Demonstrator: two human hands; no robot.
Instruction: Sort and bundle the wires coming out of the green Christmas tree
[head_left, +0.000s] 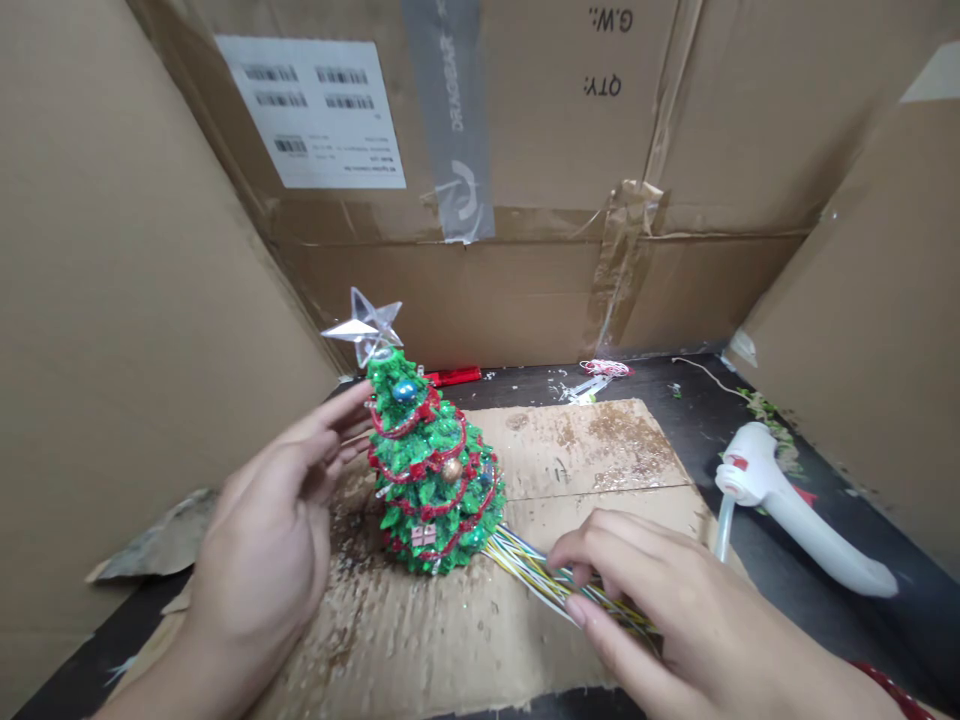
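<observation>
At lower left of the frame, the left hand is cupped with its fingers unclenched, their tips at the side of a small green Christmas tree; I can't tell whether they press on it. The tree stands just left of centre, leaning slightly, on a stained cardboard sheet. Its trimming looks well along: a clear star sits on top, and red garlands, a blue bauble and a pink gift are already on it. Behind it lies something red.

From the tree's foot, a bundle of coloured wires runs toward lower right, loose and ungathered as far as I can see; whether the ends are fixed to the tree is hidden. Over them curls the right hand, thumb and forefinger astride the strands; gripping or merely resting, I can't say. At far right, what looks like a white glue gun lies unheld, partly over the dark table.
</observation>
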